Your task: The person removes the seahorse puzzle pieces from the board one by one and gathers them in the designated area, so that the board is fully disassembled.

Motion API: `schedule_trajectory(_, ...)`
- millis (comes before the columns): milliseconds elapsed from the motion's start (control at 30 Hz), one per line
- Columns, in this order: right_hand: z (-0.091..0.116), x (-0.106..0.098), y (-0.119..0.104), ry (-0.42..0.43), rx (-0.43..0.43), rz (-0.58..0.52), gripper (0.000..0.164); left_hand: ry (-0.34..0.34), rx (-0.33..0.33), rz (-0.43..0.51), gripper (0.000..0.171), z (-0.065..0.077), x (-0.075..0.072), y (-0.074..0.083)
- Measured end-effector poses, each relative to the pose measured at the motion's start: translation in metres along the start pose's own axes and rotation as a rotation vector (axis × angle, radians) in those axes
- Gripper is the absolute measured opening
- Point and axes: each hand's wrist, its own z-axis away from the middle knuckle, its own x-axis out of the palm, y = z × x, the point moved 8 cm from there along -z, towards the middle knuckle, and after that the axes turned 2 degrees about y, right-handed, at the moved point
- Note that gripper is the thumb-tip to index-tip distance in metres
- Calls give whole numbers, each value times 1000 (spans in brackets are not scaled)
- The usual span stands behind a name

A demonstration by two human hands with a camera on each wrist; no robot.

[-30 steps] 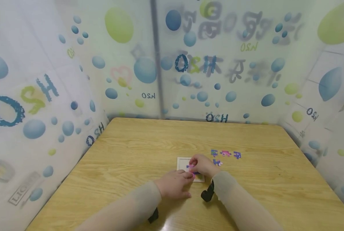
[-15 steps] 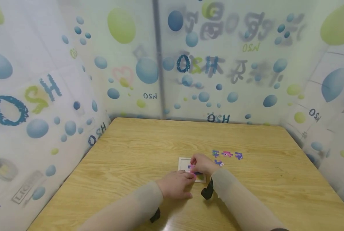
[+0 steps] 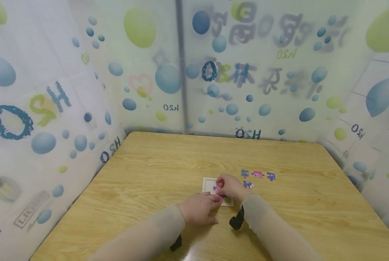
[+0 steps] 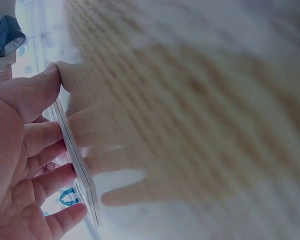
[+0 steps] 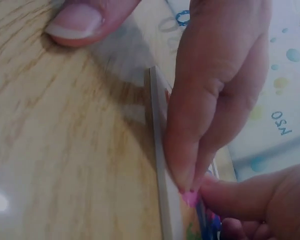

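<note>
In the head view a small white-framed puzzle board lies on the table under both hands. My left hand rests on its near-left part, fingers extended onto the pieces and thumb on the wood. In the left wrist view the fingers of the left hand reach over the edge of the board. My right hand pinches a pink puzzle piece over the board. Pink shows between the hands' fingertips in the right wrist view, beside the right thumb. Fingers hide much of the board.
Loose puzzle pieces lie right of the board: a blue-green one, a pink one, a purple one and a blue one. The wooden table meets patterned curtains at its back and sides.
The whole head view has shifted slightly. Both hands stay at the board, and the right hand's fingers have barely moved at the pink puzzle piece.
</note>
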Motion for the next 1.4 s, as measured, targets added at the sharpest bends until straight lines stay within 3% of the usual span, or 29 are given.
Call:
schedule_trajectory(600, -6, 4, 10, -44, -4, -111, 31, 4, 7, 1, 68, -1, 1, -1)
schedule_trajectory(1100, -3, 4, 10, -81, -5, -213, 26, -29, -4, 36, 67, -1, 4, -2)
schedule_trajectory(1233, -2, 2, 11, -78, 8, -219, 27, -34, -5, 42, 67, -1, 3, -1)
schedule_trajectory(1400, -3, 2, 9, -100, -14, -146, 30, -15, 2, 17, 67, -2, 2, -1)
